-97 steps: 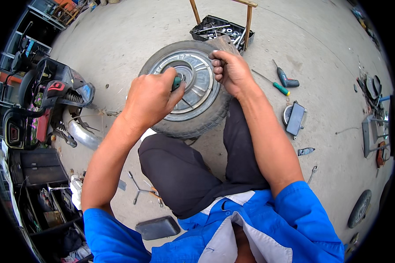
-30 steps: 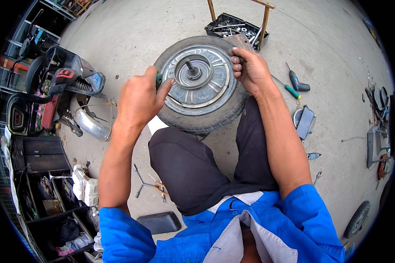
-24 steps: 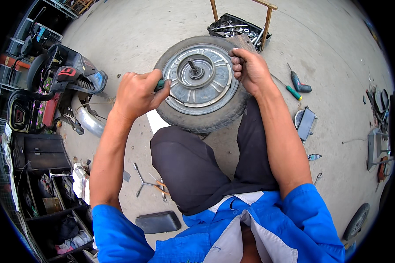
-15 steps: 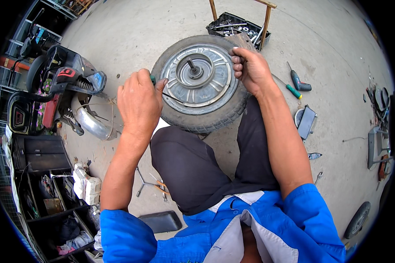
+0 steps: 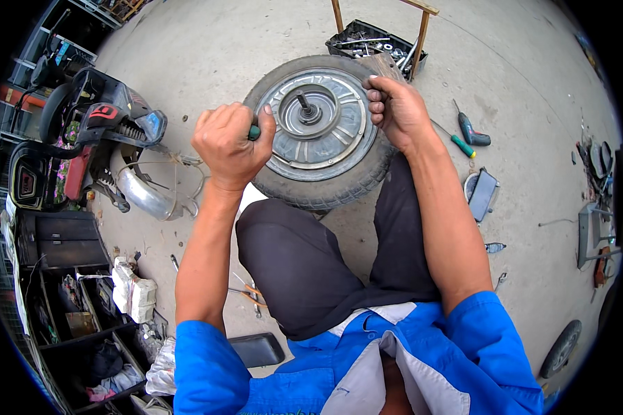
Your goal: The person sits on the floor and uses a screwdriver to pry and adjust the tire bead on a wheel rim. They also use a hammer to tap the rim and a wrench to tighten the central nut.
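Note:
A wheel with a black tyre and a grey metal hub (image 5: pixel 332 149) lies flat in front of my knees, its axle (image 5: pixel 304 104) pointing up. My left hand (image 5: pixel 232 142) is closed around the green handle of a screwdriver (image 5: pixel 254 132), above the tyre's left side. The screwdriver's shaft is hidden now. At the wheel's right edge my right hand (image 5: pixel 398 111) is closed, thumb against the curled fingers. Whatever it may pinch is too small or hidden to make out.
A black toolbox (image 5: pixel 370 47) full of metal tools stands beyond the wheel. To the right lie a cordless drill (image 5: pixel 472 130) and a green-handled screwdriver (image 5: pixel 463 146). A partly dismantled scooter (image 5: pixel 111 131) stands left, above a compartmented black box (image 5: pixel 83 332).
My left hand has moved right and slightly up with the screwdriver, and its shaft no longer shows. My right hand stays at the wheel's right edge.

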{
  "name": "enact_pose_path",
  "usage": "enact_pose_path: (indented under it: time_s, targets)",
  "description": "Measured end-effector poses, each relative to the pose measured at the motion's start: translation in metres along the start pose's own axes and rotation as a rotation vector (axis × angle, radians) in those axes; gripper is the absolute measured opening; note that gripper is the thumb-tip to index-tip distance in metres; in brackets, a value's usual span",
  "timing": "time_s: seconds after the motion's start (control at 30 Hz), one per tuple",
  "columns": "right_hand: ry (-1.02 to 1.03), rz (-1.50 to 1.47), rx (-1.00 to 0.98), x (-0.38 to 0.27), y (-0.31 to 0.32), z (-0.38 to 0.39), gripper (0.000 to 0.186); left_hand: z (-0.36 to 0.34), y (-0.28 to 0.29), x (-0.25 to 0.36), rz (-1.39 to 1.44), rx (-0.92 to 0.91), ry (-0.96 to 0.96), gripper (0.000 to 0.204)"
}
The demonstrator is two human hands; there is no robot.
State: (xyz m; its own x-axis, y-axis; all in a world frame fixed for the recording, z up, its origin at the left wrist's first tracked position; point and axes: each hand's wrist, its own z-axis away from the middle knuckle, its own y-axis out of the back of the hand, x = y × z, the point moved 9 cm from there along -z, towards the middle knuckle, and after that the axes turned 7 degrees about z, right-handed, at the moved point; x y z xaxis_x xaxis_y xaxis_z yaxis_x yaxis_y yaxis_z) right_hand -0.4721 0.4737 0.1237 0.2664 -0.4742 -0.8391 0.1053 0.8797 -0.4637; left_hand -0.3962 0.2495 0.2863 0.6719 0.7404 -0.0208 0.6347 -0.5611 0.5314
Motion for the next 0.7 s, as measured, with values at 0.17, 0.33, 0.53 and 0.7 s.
enact_pose_path:
  time_s: [0.17,0.33,0.53,0.7]
  targets:
    - [0.004,-0.003,-0.007,0.0,0.001,-0.001,0.017,-0.003,-0.001,-0.001,0.114,-0.037,-0.054,0.04]
    - [0.007,-0.002,-0.006,0.0,0.003,-0.002,0.017,-0.005,-0.006,-0.007,-0.047,-0.152,-0.035,0.04]
    - [0.016,0.015,0.003,-0.001,0.002,-0.001,0.017,-0.03,0.027,-0.035,-0.311,-0.013,0.124,0.037]
    - [0.026,0.001,-0.008,-0.001,0.005,-0.002,0.016,-0.013,0.007,-0.075,-0.478,-0.102,0.236,0.037]
